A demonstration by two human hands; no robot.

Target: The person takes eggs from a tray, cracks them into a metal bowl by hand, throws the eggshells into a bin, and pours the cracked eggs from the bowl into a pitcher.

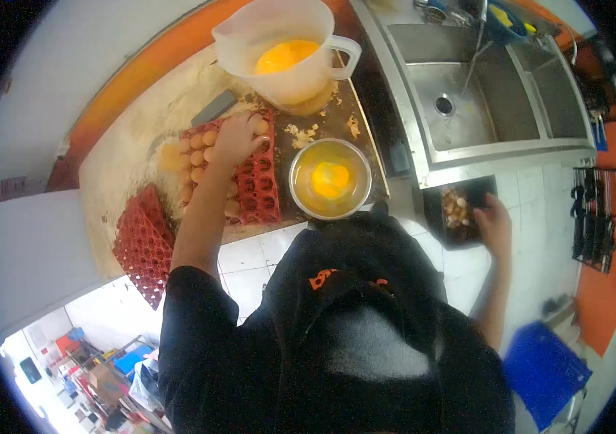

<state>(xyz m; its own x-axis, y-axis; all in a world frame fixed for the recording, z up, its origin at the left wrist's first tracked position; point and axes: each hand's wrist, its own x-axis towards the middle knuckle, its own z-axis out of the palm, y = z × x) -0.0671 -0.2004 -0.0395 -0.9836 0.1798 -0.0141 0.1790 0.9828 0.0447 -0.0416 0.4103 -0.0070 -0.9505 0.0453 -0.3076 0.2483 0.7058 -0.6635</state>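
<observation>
My left hand (239,136) reaches over a red egg tray (256,195) on the worktop, its fingers curled around an egg (261,127) at the tray's far right. Several brown eggs (197,158) fill the left cups; many right-hand cups hold nothing. My right hand (494,223) is low at my right, fingers apart with nothing visible in them, by the rim of a black bin (434,210) containing broken eggshells (456,208). Between my hands, a steel bowl (295,189) holds cracked eggs with yellow yolks (330,179).
A large translucent jug (279,25) with yellow egg stands at the worktop's back. A grey block (214,107) lies behind the tray. Another red tray (145,239) overhangs the left edge. To the right is a steel sink (496,101) with running water (476,61).
</observation>
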